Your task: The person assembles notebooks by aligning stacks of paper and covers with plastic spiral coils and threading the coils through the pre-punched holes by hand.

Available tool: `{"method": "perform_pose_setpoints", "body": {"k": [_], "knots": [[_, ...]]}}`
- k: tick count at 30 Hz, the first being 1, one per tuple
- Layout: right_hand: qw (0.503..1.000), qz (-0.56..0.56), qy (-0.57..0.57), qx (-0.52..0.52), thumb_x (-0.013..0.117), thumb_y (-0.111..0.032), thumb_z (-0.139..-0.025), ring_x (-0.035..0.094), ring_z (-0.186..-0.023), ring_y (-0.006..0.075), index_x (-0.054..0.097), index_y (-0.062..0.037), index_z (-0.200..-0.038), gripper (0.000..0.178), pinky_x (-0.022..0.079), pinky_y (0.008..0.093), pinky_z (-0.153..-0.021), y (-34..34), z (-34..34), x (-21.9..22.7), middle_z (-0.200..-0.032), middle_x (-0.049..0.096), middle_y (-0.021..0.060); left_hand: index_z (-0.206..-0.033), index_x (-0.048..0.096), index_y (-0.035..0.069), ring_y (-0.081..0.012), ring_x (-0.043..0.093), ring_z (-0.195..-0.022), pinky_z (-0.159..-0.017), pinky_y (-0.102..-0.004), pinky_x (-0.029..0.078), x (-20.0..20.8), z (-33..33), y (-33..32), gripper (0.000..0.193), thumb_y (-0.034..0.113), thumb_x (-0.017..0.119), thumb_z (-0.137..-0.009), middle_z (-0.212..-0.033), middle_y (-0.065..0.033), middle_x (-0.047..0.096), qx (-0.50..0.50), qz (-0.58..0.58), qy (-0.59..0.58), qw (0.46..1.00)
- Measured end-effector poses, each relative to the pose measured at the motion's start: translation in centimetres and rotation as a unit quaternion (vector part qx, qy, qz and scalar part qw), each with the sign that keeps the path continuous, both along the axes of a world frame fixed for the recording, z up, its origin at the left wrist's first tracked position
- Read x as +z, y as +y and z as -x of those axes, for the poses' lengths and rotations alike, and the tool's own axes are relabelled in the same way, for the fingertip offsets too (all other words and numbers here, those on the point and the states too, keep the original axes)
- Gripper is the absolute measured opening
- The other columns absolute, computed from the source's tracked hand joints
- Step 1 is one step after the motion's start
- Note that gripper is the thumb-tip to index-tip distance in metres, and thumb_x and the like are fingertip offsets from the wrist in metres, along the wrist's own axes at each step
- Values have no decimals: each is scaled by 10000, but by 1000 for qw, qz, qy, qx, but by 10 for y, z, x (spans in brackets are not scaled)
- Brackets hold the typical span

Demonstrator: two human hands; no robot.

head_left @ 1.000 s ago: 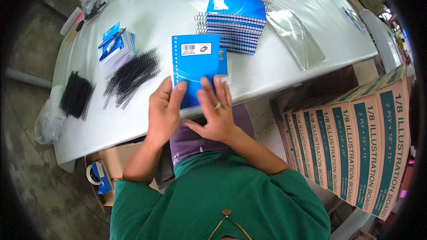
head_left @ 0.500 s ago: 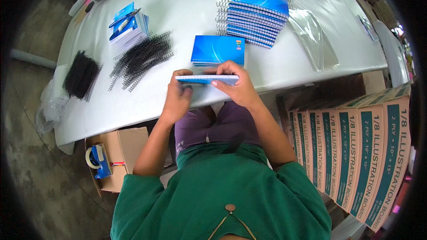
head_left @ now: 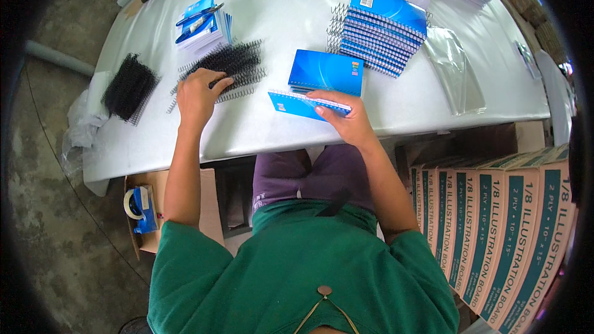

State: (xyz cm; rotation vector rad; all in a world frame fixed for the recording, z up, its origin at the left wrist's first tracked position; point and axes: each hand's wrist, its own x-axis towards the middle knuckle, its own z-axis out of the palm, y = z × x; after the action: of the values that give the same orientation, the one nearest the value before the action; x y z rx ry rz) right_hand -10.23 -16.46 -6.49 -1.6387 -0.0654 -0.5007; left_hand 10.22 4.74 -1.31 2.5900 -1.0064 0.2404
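My right hand (head_left: 348, 117) grips a thin blue notebook (head_left: 300, 106) by its right end, thumb on the cover and fingers behind. A row of punched holes runs along the notebook's upper edge, with no coil through them. On the near left side of a loose heap of black spiral binding coils (head_left: 238, 59) rests my left hand (head_left: 199, 94), thumb and forefinger pinched together at the coils. The exact coil between them is partly hidden. Just beyond the held notebook lies a small stack of blue notebooks (head_left: 328, 71).
Spiral-bound notebooks (head_left: 387, 34) form a tall stack at the back right, beside clear plastic sheeting (head_left: 455, 74). Pens (head_left: 198, 23) lie on another notebook stack at the back left. A second coil bundle (head_left: 130, 88) sits far left. Large cartons (head_left: 495, 229) stand right of me.
My left hand has let go of the notebook and moved left to the coil heap. My right hand keeps the notebook, now tilted with its cover showing. The whole view has shifted slightly.
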Motion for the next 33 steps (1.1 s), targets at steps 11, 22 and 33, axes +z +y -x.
{"method": "perform_pose_setpoints", "body": {"k": [11, 22, 33], "knots": [[998, -29, 15, -47, 625, -50, -824, 582, -965, 140, 626, 3, -1066, 248, 438, 280, -874, 7, -1, -6, -1046, 648, 96, -853, 528, 2, -136, 463, -677, -652, -255, 397, -6, 49, -5, 313, 295, 468, -940, -718, -76, 517, -154, 175, 298, 926], [997, -9, -3, -76, 637, -11, -803, 610, -885, 133, 653, 2, -1013, 211, 471, 261, -801, 10, -1, -8, -971, 671, 93, -719, 526, 9, -94, 441, -624, -575, -245, 378, -13, 48, -9, 304, 238, 528, -918, -662, -27, 504, -63, 173, 320, 929], [1000, -27, 1, -1, 618, 18, -798, 597, -948, 142, 641, 8, -1041, 244, 452, 271, -855, 6, 2, -4, -1015, 662, 99, -957, 608, 45, -50, 458, -652, -573, -203, 377, 28, 43, -12, 141, 144, 617, -856, -709, 13, 530, -188, 58, 382, 903]]}}
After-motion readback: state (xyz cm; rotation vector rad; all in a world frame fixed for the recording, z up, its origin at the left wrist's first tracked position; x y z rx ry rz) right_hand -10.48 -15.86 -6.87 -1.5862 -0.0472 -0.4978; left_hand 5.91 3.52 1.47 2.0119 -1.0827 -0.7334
